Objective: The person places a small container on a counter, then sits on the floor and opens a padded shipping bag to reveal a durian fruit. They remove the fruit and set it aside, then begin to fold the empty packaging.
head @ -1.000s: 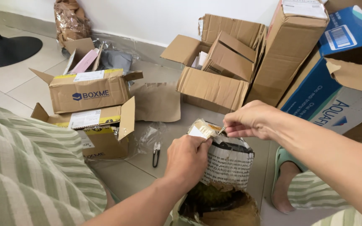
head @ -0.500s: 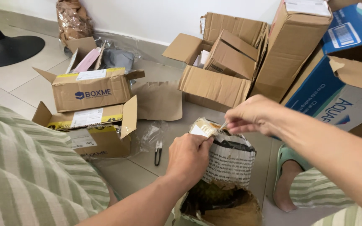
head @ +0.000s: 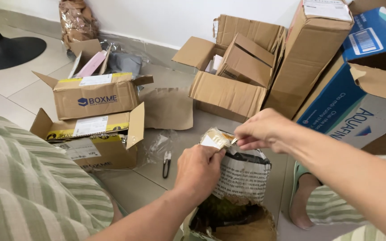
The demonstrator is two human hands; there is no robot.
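A parcel wrapped in printed newspaper and black plastic [head: 242, 176] stands upright between my knees. My left hand [head: 199, 168] grips its upper left side, thumb against the taped top. My right hand [head: 261, 130] pinches a strip of clear tape [head: 220, 136] at the parcel's top, fingers closed on it. Below the wrapping, something dark green and brown shows in torn brown paper [head: 237, 223].
Small black snips [head: 166, 163] lie on the tile floor beside crumpled clear plastic [head: 159, 145]. Two open cardboard boxes [head: 95, 127] sit to the left, more boxes [head: 228, 76] and a blue-and-white carton [head: 358, 102] behind. A black chair base [head: 5, 53] is far left.
My right hand rose slightly with the tape half a second ago and has come back down close to the parcel's top. My left hand has stayed on the parcel.
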